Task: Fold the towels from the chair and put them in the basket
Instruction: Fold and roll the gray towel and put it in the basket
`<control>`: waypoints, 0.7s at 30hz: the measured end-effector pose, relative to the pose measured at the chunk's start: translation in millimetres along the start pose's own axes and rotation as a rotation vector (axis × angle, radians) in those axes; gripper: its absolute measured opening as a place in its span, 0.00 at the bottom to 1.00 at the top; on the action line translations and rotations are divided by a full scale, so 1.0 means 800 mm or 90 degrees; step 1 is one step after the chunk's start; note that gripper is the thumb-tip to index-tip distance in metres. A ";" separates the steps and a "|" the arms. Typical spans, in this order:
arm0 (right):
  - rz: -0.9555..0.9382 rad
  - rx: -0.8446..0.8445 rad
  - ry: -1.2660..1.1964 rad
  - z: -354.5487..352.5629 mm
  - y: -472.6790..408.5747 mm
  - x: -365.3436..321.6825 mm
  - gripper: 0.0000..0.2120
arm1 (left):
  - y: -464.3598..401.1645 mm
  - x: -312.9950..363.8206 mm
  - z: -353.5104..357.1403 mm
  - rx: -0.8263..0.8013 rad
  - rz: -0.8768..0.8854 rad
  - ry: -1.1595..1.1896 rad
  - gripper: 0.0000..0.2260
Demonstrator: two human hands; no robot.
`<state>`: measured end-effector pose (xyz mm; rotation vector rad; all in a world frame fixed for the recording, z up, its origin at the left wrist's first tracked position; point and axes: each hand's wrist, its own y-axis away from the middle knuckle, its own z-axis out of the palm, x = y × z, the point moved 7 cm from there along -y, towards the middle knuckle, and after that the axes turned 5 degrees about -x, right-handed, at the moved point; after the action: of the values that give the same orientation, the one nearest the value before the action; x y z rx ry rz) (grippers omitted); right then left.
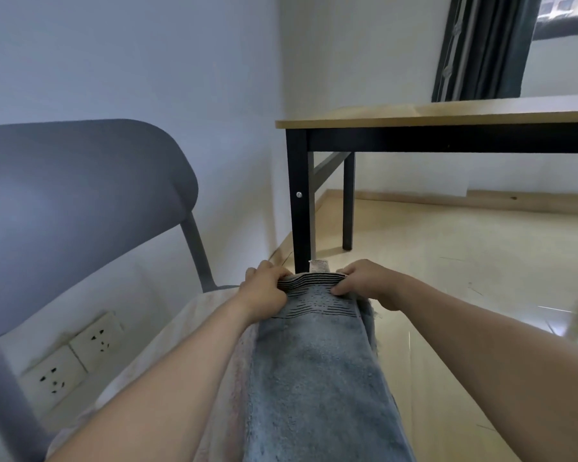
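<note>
A blue-grey towel (pixel 317 378) with a dark striped border stretches from the bottom of the view up to my hands. My left hand (pixel 264 291) grips its far left corner, and my right hand (pixel 364 283) pinches the far right corner. The striped edge is bunched between them, and a small white label sticks up behind it. Beneath the blue towel, a pale pinkish towel (pixel 211 328) lies over the seat of the grey chair (pixel 80 201). No basket is in view.
A wooden table (pixel 447 115) with black legs stands ahead on the right. A white wall with two power sockets (pixel 70 358) is behind the chair. Light wooden floor spreads to the right. Dark curtains (pixel 481 45) hang by a window.
</note>
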<state>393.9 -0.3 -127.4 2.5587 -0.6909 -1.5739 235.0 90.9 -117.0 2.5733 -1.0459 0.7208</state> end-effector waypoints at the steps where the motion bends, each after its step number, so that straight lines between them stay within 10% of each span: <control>1: -0.012 -0.013 -0.011 0.001 -0.002 -0.001 0.11 | 0.001 0.002 0.000 0.003 0.019 -0.016 0.19; 12: -0.134 -0.156 0.139 0.008 0.005 -0.025 0.05 | 0.021 -0.002 0.006 -0.001 0.109 -0.009 0.21; 21: -0.291 -0.034 0.193 0.008 0.052 -0.043 0.05 | 0.011 0.005 0.023 -0.053 0.120 -0.183 0.20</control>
<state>361.3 -22.3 -90.1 2.9643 -0.0347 -1.2168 237.6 74.2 -129.9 2.5816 -1.3885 0.3435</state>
